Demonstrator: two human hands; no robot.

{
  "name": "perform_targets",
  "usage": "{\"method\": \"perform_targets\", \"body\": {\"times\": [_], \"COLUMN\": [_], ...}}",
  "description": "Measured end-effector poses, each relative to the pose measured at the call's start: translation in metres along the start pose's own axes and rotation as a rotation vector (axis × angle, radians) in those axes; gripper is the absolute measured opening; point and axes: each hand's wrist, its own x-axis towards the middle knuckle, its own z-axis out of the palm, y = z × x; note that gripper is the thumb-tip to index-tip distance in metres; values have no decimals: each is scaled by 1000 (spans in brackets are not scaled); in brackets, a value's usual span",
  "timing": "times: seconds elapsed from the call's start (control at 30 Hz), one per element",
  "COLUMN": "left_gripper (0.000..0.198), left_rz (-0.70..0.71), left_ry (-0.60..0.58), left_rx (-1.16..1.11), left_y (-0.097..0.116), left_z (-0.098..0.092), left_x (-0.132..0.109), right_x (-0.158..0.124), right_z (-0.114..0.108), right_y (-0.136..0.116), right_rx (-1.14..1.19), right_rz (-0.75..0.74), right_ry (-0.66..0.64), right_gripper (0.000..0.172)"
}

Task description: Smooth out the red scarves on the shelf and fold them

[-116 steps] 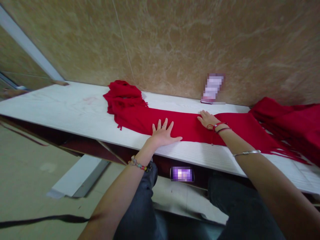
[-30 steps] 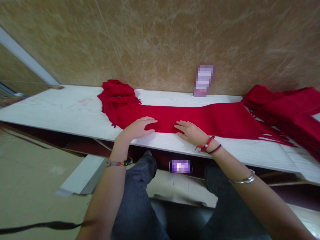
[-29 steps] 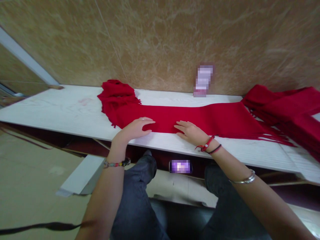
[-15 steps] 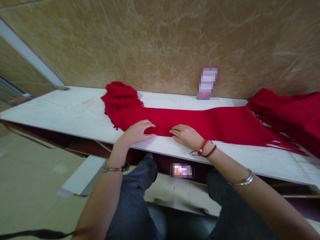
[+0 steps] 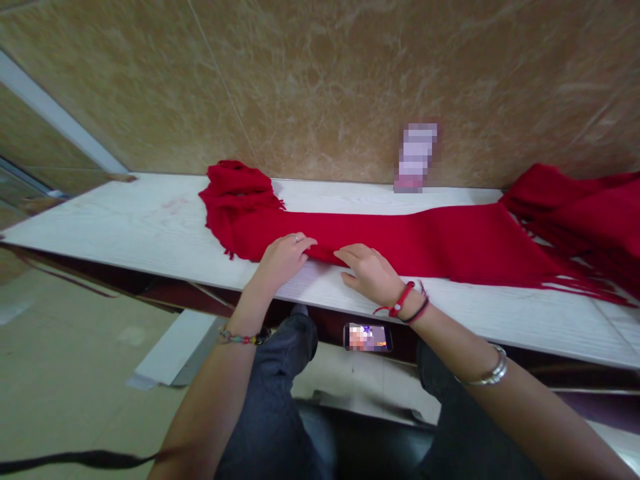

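Note:
A long red scarf [image 5: 430,237] lies stretched across the white table [image 5: 150,230], with one end bunched at the left and its fringe at the right. My left hand [image 5: 283,257] rests on the scarf's near edge with its fingers curled, pinching the cloth. Just to the right, my right hand [image 5: 367,270] does the same on that edge. The two hands sit close together near the table's front.
A heap of more red scarves [image 5: 585,217] lies at the right end of the table. A blurred upright object [image 5: 416,157] leans on the tan marble wall. A phone [image 5: 367,337] sits under the table by my knees. A white board [image 5: 170,347] lies on the floor.
Both hands slid from flat on the scarf's middle to its near edge, came closer together and curled onto the cloth.

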Motion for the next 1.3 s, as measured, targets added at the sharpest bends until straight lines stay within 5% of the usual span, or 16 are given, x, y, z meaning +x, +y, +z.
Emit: {"method": "perform_targets", "body": {"times": [0.2,0.43,0.57,0.87,1.3], "left_gripper": [41,42,47,38,40], "left_rz": [21,58,-47,-132,43], "left_ry": [8,67,110,100,51], "left_rx": [2,-7,-10,-57,-119], "left_y": [-5,-11,-26,-41,-40], "left_z": [5,3,3,8,9], "left_x": [-2,-4,-10,-15,-19], "right_x": [4,6,6,12,8], "right_z": [1,0,0,2,12], "right_y": [-16,-11,-8,-20,-10], "right_rx": [-268,-288,-272,-256,-150], "right_rz": [100,139,171,36,-45], "right_ry": [3,1,-5,-55,-42], "right_gripper": [22,24,25,23,29]}}
